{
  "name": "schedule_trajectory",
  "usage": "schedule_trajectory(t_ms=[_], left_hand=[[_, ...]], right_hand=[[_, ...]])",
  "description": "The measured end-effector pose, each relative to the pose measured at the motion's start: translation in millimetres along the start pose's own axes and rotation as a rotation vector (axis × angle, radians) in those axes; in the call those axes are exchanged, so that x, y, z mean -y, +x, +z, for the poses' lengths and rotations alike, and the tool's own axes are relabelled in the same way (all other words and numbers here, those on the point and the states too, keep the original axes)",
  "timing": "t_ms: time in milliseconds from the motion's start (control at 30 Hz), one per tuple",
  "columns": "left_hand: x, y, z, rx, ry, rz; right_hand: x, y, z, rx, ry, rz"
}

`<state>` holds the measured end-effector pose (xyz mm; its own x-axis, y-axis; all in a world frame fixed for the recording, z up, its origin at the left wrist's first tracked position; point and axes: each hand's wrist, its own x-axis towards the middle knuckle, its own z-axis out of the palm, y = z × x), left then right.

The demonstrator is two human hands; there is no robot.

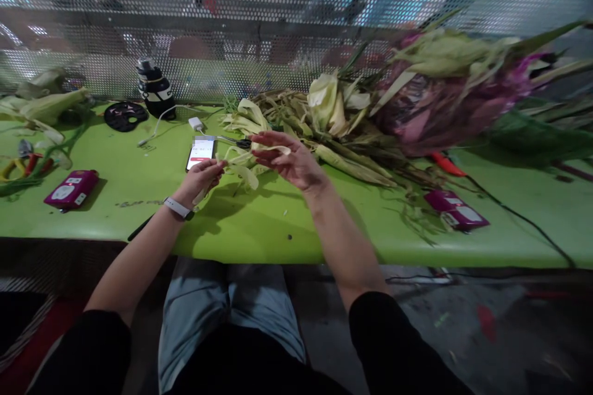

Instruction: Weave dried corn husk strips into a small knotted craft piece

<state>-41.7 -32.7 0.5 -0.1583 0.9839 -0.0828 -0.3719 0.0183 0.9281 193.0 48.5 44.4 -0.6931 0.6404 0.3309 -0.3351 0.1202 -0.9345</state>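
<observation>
L hand (202, 176) is pinching a husk strip (248, 176), which is hanging at approx 3 o'clock. R hand (293, 162) is hovering alongside w/ fingers loosely spread, husk pile (331, 102) lying at its 2 o'clock.

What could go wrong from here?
The pale husk strips between the left hand and the right hand might tear or slip. The phone, just beyond the left hand, could get nudged. The husk pile near the right hand might tangle with the strips.
</observation>
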Motion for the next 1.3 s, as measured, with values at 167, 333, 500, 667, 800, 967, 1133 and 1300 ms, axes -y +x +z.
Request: schedule_trajectory(t_ms=[167, 333, 500, 667, 800, 967, 1133, 1300], left_hand=[[3.5, -0.3, 1.1, 0.003, 0.046, 0.012], [4.0, -2.5, 5.6, 0.006, 0.117, 0.165], [2.8, -6.1, 10.2, 0.104, 0.185, 0.186], [6.1, -6.8, 12.1, 0.151, 0.192, 0.191], [7.7, -7.5, 11.7, 0.189, 0.189, 0.226], [7.9, -7.9, 8.7, 0.219, 0.208, 0.229], [10.9, -6.1, 7.7, 0.214, 0.249, 0.247], [12.1, -6.7, 8.9, 0.213, 0.373, 0.283]], right_hand=[[-13.5, 4.3, 12.7, -0.075, -0.124, -0.055], [-24.8, 6.4, 19.9, -0.112, -0.373, 0.031], [-30.6, 4.9, 26.0, -0.065, -0.573, 0.076], [-34.9, 5.3, 29.7, -0.091, -0.556, 0.039], [-32.7, 5.5, 31.1, -0.087, -0.475, 0.07], [-28.5, 3.9, 32.5, -0.07, -0.628, 0.048], [-32.8, 4.2, 30.9, -0.05, -0.736, 0.017], [-35.2, 4.6, 30.0, -0.022, -0.771, 0.025]])
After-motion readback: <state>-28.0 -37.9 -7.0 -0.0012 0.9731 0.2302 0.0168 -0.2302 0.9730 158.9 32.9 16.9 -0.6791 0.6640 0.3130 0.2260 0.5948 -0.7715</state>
